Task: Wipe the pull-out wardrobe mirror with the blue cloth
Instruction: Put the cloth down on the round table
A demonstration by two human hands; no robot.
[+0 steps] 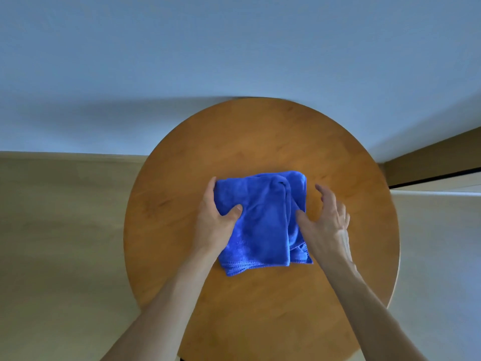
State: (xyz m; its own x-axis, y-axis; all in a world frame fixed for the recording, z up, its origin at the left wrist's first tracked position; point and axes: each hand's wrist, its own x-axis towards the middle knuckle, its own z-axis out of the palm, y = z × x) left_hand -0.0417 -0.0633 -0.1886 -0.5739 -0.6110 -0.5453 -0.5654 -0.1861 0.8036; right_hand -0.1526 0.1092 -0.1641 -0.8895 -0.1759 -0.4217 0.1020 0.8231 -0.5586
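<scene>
A folded blue cloth (pixel 261 225) lies in the middle of a round wooden table (pixel 260 142). My left hand (pixel 217 220) grips the cloth's left edge, thumb on top and fingers curled round the far corner. My right hand (pixel 325 222) is at the cloth's right edge with its thumb touching the fabric and its fingers spread and raised above the table. No mirror or wardrobe is visible.
The table stands against a pale wall (pixel 234 48). Light wood flooring (pixel 59 230) lies to the left. At the right a brown skirting (pixel 429 157) and a dark line meet a pale surface (pixel 442 243).
</scene>
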